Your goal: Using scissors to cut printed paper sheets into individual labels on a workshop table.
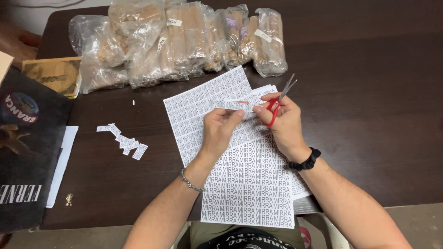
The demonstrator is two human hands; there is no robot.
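My left hand [218, 131] pinches a narrow strip of printed labels [230, 105] and holds it level above the table. My right hand [285, 123] grips red-handled scissors [278, 102], blades pointing up and away, just right of the strip's end. Under both hands lie white sheets of printed labels [191, 107], one with small print, and one with bold repeated words [249, 184] that hangs over the near table edge. A metal chain sits on my left wrist, a black band on my right.
Small cut labels [125, 140] lie scattered left of the sheets. Several clear plastic bags of brown sticks [184, 39] line the far side of the dark table [369, 115]. A dark printed bag [27, 147] and a tan box [53, 76] rest at the left.
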